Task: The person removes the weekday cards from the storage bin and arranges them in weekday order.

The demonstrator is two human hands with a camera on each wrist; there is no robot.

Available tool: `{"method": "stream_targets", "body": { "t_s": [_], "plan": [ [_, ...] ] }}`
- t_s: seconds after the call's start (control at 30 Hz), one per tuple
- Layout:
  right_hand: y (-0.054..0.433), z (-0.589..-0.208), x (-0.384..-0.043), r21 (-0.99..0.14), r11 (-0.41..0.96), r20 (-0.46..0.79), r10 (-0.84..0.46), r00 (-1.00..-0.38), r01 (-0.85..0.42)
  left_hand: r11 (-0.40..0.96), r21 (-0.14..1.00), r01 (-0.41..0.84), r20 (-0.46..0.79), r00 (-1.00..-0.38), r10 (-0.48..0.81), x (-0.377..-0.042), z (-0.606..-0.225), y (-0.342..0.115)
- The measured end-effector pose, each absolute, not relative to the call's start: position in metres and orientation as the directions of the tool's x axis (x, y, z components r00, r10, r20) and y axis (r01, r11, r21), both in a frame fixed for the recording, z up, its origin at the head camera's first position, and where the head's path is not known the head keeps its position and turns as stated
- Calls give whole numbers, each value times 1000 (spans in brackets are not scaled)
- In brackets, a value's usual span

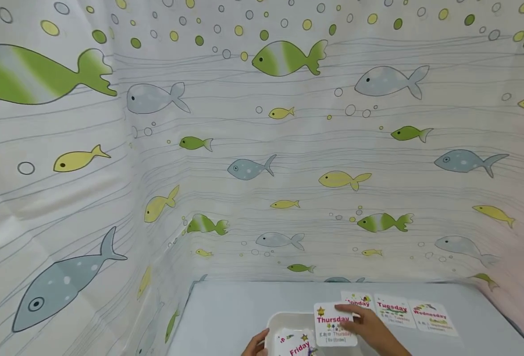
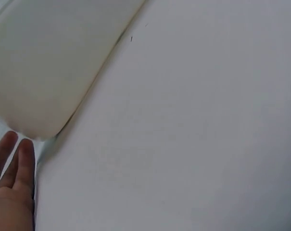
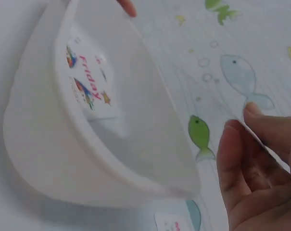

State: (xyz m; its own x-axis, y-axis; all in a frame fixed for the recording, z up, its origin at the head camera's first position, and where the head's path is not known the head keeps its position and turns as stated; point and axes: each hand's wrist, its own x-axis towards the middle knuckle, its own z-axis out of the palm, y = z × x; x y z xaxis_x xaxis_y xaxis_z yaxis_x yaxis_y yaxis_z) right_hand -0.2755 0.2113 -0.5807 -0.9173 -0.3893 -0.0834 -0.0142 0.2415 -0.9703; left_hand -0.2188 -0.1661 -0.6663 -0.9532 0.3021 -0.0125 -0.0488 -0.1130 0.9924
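Note:
My right hand (image 1: 370, 327) pinches a white "Thursday" card (image 1: 326, 324) above the right side of a white plastic bin (image 1: 290, 320). The right wrist view shows thumb and fingertips of that hand (image 3: 260, 166) drawn together beside the bin (image 3: 34, 134), the card barely visible edge-on. Inside the bin lies a "Friday" card (image 1: 294, 343), face up. My left hand (image 1: 256, 343) is at the bin's left side; in the left wrist view its extended fingers (image 2: 25, 161) reach the bin's lower edge. The left thumb's exact placement is unclear.
Monday (image 1: 357, 298), Tuesday (image 1: 393, 311) and Wednesday (image 1: 432, 318) cards lie in a row on the pale table (image 1: 226, 306), right of the bin. A fish-patterned curtain (image 1: 279, 148) surrounds the table's back and sides.

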Motion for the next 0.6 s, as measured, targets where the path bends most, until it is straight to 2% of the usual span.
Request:
{"method": "stream_targets", "body": {
  "t_s": [0.13,0.27,0.43,0.6],
  "plan": [
    [243,-582,-271,-975,199,-127,-119,-985,101,-24,999,-25,-19,-976,217,-217,-658,-157],
    [273,-588,-269,-964,198,-166,60,-984,175,74,997,17,7,-992,125,-216,-651,-152],
    [302,-605,-259,-932,259,-224,142,-964,254,133,990,38,25,-995,98,-216,-652,-150],
    [312,-616,-252,-903,302,-260,183,-948,306,61,997,53,43,-989,143,-215,-655,-150]
  ]
}}
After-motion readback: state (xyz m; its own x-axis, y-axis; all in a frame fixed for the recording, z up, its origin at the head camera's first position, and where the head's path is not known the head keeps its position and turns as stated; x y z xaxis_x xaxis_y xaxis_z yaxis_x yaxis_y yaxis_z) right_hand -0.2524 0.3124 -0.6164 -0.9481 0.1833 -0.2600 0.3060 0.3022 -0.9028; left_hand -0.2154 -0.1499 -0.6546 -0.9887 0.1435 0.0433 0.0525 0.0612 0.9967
